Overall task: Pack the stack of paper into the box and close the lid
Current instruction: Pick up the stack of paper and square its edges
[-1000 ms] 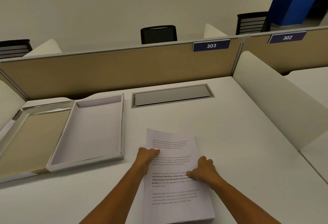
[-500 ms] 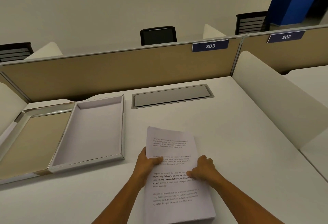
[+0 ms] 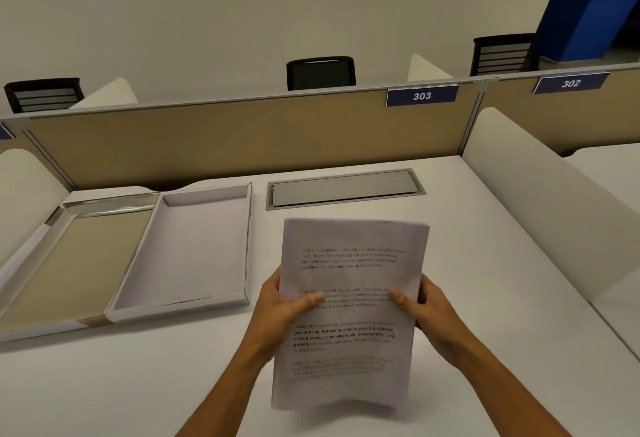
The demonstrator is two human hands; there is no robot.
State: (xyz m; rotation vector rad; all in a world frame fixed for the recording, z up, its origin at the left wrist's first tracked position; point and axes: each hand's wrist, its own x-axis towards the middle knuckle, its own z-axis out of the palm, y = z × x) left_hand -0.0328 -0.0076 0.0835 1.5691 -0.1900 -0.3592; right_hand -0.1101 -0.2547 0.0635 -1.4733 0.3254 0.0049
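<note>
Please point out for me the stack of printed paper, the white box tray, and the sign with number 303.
Stack of printed white paper (image 3: 349, 274): head view, upper half of the top sheet.
White open box tray (image 3: 194, 246): head view, its bare inner floor.
Blue rectangular sign 303 (image 3: 422, 95): head view, on the digits.

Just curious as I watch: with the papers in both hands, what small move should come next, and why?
Probably carry the paper stack leftward over the white box tray. The left hand and right hand each grip a side of it, and the tray lies open beside it, with nothing in it.
</note>
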